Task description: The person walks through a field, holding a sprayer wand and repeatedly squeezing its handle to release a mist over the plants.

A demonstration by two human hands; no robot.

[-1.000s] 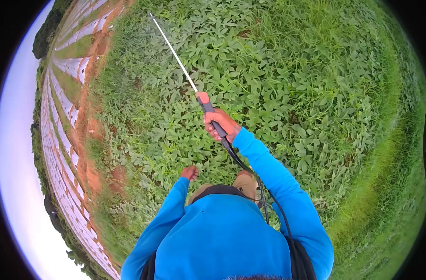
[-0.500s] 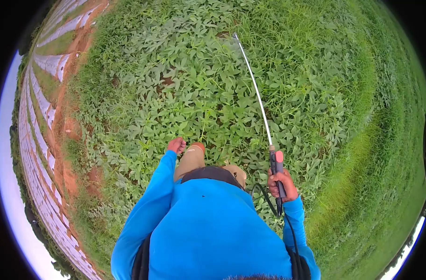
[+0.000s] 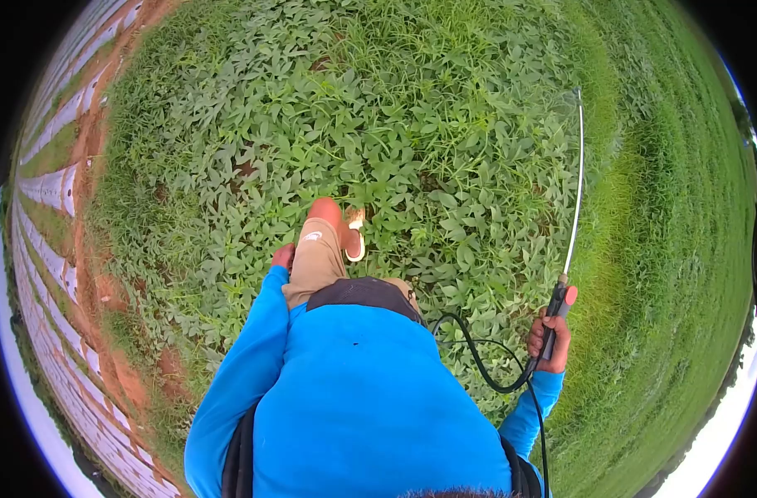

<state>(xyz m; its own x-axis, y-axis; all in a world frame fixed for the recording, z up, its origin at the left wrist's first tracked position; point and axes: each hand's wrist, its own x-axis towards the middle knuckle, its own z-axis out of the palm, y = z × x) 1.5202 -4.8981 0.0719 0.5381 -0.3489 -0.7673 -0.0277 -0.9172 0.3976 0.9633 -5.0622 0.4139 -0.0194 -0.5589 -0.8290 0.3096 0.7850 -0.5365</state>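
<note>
My right hand (image 3: pixel 553 339) is wrapped round the dark handle of a spray wand (image 3: pixel 575 187) with a red-orange disc on its side. The wand's thin white lance points forward over low grass at the right, and a faint mist shows near its tip. A black hose (image 3: pixel 478 369) loops from the handle's lower end toward my waist. My left hand (image 3: pixel 284 256) hangs beside my left thigh, fingers curled in with nothing visible in them; the thigh partly hides it.
Dense leafy plants (image 3: pixel 395 141) surround my legs, with grass among them. One bent leg and a sandal (image 3: pixel 356 241) show ahead of my waist. A strip of reddish bare soil (image 3: pixel 92 249) and rows of pale sheeting (image 3: pixel 55 189) lie at the left. Black straps cross my shoulders.
My right hand has swung the spray wand to the right, its tip moving from above the leafy plants toward the grass. My left leg has come forward; my left hand has moved slightly back.
</note>
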